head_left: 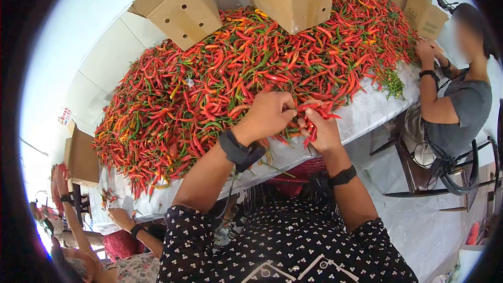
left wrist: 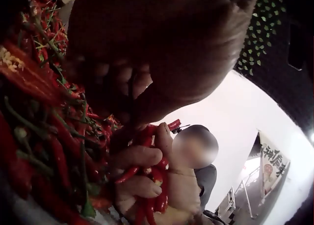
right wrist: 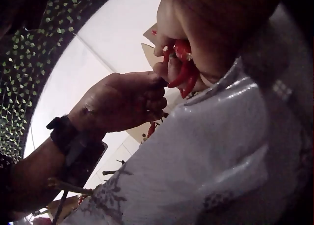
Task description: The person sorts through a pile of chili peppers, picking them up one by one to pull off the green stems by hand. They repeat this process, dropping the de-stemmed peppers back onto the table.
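Observation:
My right hand (head_left: 324, 135) grips several red chili peppers (head_left: 313, 132), their tips poking out between the curled fingers. Close against it, my left hand (head_left: 268, 114) has its fingers curled, and thumb and forefinger pinch the end of a red chili pepper (head_left: 309, 107) lying across the right fingertips. The left wrist view has the held chilies (left wrist: 158, 178) bunched under the right thumb and fingers. From the right wrist, the left hand (right wrist: 125, 102) meets the right fingertips beside red chilies (right wrist: 185, 70). Both hands are over the table's front edge, before a large chili heap (head_left: 209, 89).
Cardboard boxes (head_left: 181, 13) (head_left: 298, 0) stand in the heap at the back. Plastic sheeting (head_left: 367, 110) covers the table. Green stems (head_left: 390, 84) lie in a small pile at right. A person (head_left: 456, 94) sits at the right end; another person's hand (head_left: 120, 219) is at left.

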`<state>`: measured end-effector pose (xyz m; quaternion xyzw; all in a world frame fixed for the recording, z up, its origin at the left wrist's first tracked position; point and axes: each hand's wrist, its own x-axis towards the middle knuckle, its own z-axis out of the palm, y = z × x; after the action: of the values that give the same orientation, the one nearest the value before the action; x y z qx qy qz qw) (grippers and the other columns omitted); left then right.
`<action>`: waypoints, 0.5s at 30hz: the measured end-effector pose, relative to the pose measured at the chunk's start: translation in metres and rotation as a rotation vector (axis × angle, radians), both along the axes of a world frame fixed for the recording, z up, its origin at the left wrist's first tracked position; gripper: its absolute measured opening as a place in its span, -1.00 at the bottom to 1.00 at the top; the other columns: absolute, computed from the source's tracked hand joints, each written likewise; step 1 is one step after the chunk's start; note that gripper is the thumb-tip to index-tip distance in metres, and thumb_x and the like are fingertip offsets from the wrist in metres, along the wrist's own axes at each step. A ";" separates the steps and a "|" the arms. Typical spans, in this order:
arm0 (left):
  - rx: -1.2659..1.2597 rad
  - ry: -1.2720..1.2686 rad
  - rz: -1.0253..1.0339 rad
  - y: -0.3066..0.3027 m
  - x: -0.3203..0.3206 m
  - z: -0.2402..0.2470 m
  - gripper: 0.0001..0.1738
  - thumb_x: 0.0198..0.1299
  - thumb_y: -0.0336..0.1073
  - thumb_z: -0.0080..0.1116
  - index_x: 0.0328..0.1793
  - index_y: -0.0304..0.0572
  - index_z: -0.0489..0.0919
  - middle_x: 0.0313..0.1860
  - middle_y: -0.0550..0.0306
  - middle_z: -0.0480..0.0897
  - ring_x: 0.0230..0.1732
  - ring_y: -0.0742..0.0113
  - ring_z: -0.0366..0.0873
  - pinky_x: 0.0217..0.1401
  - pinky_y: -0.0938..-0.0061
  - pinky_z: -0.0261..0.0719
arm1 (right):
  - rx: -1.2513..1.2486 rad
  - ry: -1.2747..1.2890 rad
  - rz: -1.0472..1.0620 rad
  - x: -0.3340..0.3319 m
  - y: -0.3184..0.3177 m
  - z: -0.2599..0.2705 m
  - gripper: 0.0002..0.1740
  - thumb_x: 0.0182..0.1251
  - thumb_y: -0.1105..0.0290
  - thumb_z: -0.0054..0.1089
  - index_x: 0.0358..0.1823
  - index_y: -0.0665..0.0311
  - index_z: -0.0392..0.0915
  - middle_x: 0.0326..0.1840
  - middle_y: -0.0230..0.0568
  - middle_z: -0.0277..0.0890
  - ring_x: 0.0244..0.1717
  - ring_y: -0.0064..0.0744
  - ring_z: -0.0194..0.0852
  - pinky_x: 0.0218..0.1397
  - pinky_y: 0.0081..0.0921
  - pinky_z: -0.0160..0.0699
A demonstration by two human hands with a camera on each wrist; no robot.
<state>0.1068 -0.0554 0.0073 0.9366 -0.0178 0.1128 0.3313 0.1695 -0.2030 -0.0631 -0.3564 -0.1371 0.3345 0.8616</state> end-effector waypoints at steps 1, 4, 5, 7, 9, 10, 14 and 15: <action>-0.037 0.016 -0.002 -0.001 0.000 0.000 -0.89 -0.02 -0.41 0.16 -0.41 -0.32 0.53 -0.50 0.01 0.59 -0.45 0.24 0.57 -0.36 0.43 0.48 | -0.001 0.000 -0.001 0.000 0.000 0.000 -0.84 0.25 0.40 0.07 -0.17 0.21 0.38 -0.33 -0.30 0.44 -0.46 -0.55 0.39 -0.60 -0.68 0.27; -0.181 0.030 -0.057 0.000 0.000 -0.007 -0.92 -0.01 -0.44 0.15 -0.41 -0.30 0.52 -0.51 0.09 0.57 -0.47 0.36 0.53 -0.38 0.47 0.46 | -0.010 0.045 -0.002 0.001 -0.001 -0.001 -0.85 0.27 0.36 0.06 -0.18 0.21 0.38 -0.36 -0.30 0.43 -0.46 -0.55 0.39 -0.60 -0.68 0.26; -0.286 0.027 -0.109 0.001 0.000 -0.009 -0.93 0.00 -0.44 0.14 -0.41 -0.30 0.52 -0.52 0.14 0.55 -0.47 0.42 0.50 -0.39 0.50 0.45 | -0.003 0.064 0.000 0.003 -0.003 -0.001 -0.85 0.28 0.33 0.05 -0.20 0.21 0.38 -0.38 -0.31 0.43 -0.46 -0.55 0.39 -0.60 -0.68 0.26; -0.332 0.035 -0.110 -0.003 -0.001 -0.007 -0.94 0.01 -0.45 0.14 -0.41 -0.30 0.51 -0.51 0.17 0.54 -0.46 0.46 0.49 -0.39 0.52 0.44 | 0.005 0.084 0.004 0.006 -0.005 -0.003 -0.84 0.29 0.30 0.04 -0.22 0.22 0.38 -0.39 -0.31 0.42 -0.47 -0.55 0.39 -0.61 -0.68 0.25; -0.377 0.040 -0.113 -0.011 -0.002 0.000 -0.94 0.01 -0.46 0.13 -0.41 -0.30 0.51 -0.51 0.20 0.53 -0.45 0.50 0.48 -0.39 0.54 0.43 | 0.161 0.115 0.098 0.011 -0.006 -0.010 -0.81 0.32 0.27 0.00 -0.21 0.23 0.41 -0.38 -0.32 0.44 -0.46 -0.55 0.40 -0.60 -0.69 0.27; -0.394 0.047 -0.079 -0.019 -0.004 0.006 -0.93 0.00 -0.45 0.15 -0.40 -0.31 0.51 -0.51 0.18 0.53 -0.44 0.50 0.48 -0.39 0.55 0.43 | 0.161 0.115 0.098 0.014 -0.007 -0.015 -0.81 0.32 0.27 0.00 -0.21 0.23 0.41 -0.38 -0.32 0.44 -0.46 -0.55 0.40 -0.60 -0.69 0.27; -0.173 -0.107 -0.190 -0.062 -0.002 0.020 -0.84 -0.13 -0.45 0.15 -0.35 -0.27 0.52 -0.41 0.05 0.58 -0.34 0.10 0.55 -0.27 0.36 0.50 | 0.136 0.370 -0.030 0.012 0.000 -0.012 -0.78 0.36 0.25 -0.06 -0.12 0.21 0.44 -0.33 -0.32 0.48 -0.47 -0.54 0.38 -0.52 -0.70 0.30; -0.118 -0.128 -0.305 -0.079 -0.003 0.030 -0.80 -0.16 -0.45 0.16 -0.31 -0.26 0.52 -0.36 0.03 0.57 -0.26 0.03 0.54 -0.21 0.33 0.50 | 0.043 0.341 -0.066 0.008 -0.003 -0.013 -0.76 0.34 0.20 -0.03 -0.10 0.17 0.43 -0.32 -0.36 0.47 -0.41 -0.56 0.40 -0.46 -0.68 0.36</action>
<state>0.1034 -0.1342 0.0371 0.8928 -0.1742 0.1216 0.3972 0.1779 -0.2060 -0.0764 -0.2801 0.0157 0.3584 0.8904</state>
